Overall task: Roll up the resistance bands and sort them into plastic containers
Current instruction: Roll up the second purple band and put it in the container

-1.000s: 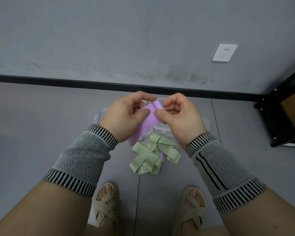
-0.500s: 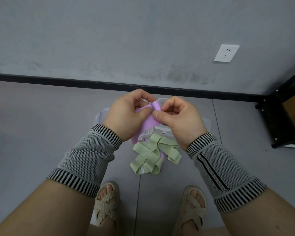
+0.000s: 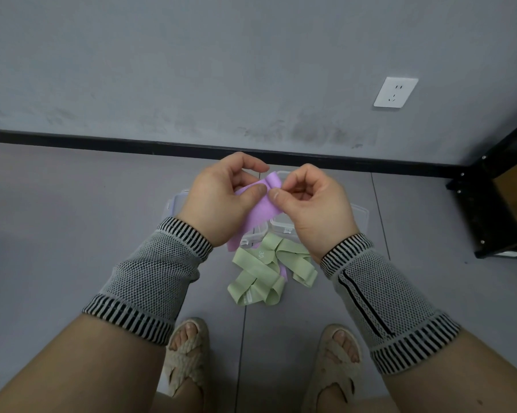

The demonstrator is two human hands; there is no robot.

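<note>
At frame centre I see my left hand [image 3: 221, 201] and right hand [image 3: 313, 207], each grip pinching the flat purple rubber resistance band [image 3: 261, 210], above clear plastic containers [image 3: 359, 213] and pale green bands [image 3: 266, 272] on the floor.

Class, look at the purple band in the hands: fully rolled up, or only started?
Only started. The purple band has a small curl at its top edge, pinched by the left hand and right hand; the rest hangs flat.
</note>
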